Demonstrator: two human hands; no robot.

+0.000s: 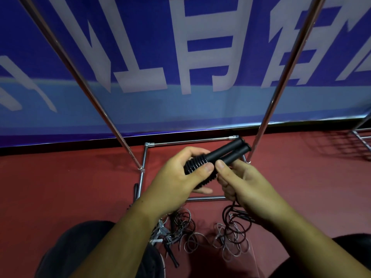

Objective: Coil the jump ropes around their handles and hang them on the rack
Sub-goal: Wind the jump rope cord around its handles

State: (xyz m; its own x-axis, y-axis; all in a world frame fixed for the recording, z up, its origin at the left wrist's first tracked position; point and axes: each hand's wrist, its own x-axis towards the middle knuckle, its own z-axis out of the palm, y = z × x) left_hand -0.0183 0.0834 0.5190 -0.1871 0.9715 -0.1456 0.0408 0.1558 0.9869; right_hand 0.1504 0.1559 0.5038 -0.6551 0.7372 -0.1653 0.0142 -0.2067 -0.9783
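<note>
Over the base frame of the chrome tube rack (pixel 190 141), both hands hold a pair of black plastic jump-rope handles (pixel 226 153) side by side, smooth ends pointing toward the rack's far right corner. The left hand (pixel 178 175) is clenched round their ribbed ends, thumb on top. The right hand (pixel 249 187) lays its thumb on the nearer handle, and its curled fingers close round the thin black cord (pixel 230 219), which drops in loose loops to the red floor (pixel 60 187) just in front of the rack. Beside those loops, also in front of the rack, lies a tangled pile of grey and black ropes (pixel 188 235) with loose black handles sticking out; single ropes cannot be told apart. The rack's two slanted poles rise from its side bars and leave the top edge of the view, so its hanging bar is cut off. Between the poles the space above the base is open. Directly behind the rack a blue banner with white characters (pixel 140 109) closes off the floor. Right of the rack, a second metal frame (pixel 361 137) is cut by the edge. Dark trouser knees (pixel 80 249) fill the lower corners.
</note>
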